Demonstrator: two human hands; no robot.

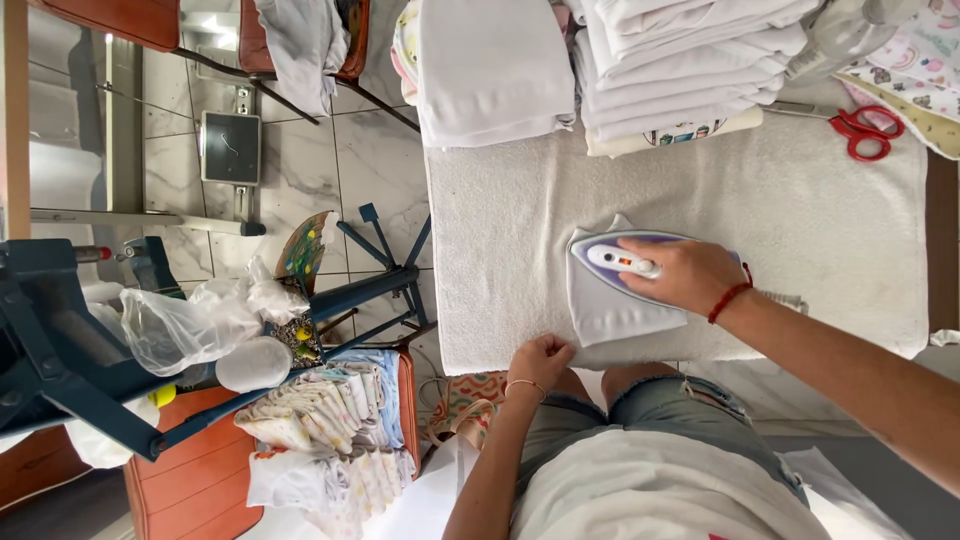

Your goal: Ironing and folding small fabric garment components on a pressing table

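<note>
A white and purple steam iron (618, 262) with a pointed nose rests flat on a small white folded cloth (612, 312), which lies on the white towel (800, 220) near its front edge. The right hand (688, 275) is wrapped around the iron's handle, holding it firmly. The left hand (540, 360), fingers curled in, presses on the towel's front edge just beside the cloth, holding nothing.

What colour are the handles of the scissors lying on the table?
Red. The scissors show best in the head view, near the table's far corner.
</note>
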